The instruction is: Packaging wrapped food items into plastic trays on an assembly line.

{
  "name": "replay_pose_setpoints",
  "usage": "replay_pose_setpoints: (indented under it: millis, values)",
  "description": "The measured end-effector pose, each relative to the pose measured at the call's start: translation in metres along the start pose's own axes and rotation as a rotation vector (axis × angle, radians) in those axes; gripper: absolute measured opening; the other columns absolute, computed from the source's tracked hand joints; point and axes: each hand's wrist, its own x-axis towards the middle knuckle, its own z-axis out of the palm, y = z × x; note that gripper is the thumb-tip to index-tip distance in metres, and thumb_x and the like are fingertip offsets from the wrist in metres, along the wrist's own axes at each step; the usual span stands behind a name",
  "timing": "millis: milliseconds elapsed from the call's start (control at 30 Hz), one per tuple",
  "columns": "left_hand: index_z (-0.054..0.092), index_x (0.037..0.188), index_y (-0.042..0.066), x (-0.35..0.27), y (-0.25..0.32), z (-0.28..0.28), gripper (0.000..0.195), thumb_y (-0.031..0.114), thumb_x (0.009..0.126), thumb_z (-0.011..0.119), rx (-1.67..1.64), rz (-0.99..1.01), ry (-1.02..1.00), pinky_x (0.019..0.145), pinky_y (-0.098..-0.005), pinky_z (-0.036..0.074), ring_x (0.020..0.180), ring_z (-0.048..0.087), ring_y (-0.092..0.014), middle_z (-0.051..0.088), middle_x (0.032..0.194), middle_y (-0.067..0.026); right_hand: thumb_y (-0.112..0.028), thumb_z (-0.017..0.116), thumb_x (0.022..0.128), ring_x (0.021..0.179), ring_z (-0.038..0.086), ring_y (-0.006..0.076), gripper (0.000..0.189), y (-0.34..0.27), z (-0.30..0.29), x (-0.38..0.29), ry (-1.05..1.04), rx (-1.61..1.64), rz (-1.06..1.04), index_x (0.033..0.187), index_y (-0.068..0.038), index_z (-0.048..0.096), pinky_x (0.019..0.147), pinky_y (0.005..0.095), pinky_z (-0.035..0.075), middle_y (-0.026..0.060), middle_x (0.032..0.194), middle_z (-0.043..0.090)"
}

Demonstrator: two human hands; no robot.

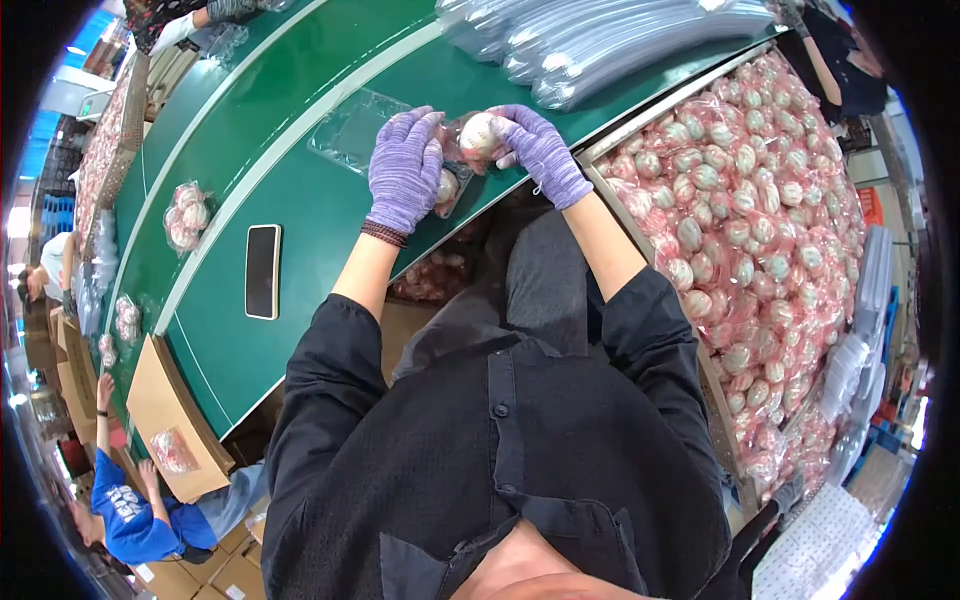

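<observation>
Both my hands wear purple knit gloves and work over the green table. My right hand [541, 156] grips a whitish ball [478, 136] in clear and reddish film. My left hand [405, 171] is closed on a clear plastic bag [349, 135], whose flat end spreads out to its left; the fingers hide part of it. Another wrapped ball [446, 187] lies by the left thumb, near the table's edge.
A bin [626, 202] full of wrapped balls [742, 202] stands at right. Stacked clear plastic sleeves [600, 45] lie ahead. A phone [262, 271] and a bagged ball bundle [186, 217] are at left. A cardboard box [176, 420] adjoins the table near a person in blue [142, 517].
</observation>
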Motion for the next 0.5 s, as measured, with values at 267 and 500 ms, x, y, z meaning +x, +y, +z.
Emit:
replay_pose_setpoints:
  millis: [267, 500]
  values:
    - [0.061, 0.106, 0.008, 0.002, 0.006, -0.002, 0.026, 0.018, 0.083, 0.053, 0.009, -0.025, 0.019, 0.095, -0.0399, 0.039, 0.107, 0.051, -0.030, 0.058, 0.112, -0.0102, -0.027, 0.070, 0.080, 0.066, 0.056, 0.0111, 0.049, -0.018, 0.010, 0.004, -0.075, -0.674, -0.160, 0.117, 0.000, 0.054, 0.057, 0.0248, 0.049, 0.0059, 0.087, 0.063]
    - [0.060, 0.108, 0.008, 0.003, 0.006, -0.002, 0.026, 0.018, 0.085, 0.050, -0.043, -0.021, 0.005, 0.095, -0.0389, 0.039, 0.107, 0.050, -0.030, 0.057, 0.112, -0.0098, -0.032, 0.068, 0.078, 0.073, 0.065, 0.0218, 0.046, -0.025, 0.010, 0.019, -0.124, -0.546, 0.033, 0.109, 0.000, 0.058, 0.066, 0.0318, 0.053, 0.0165, 0.093, 0.065]
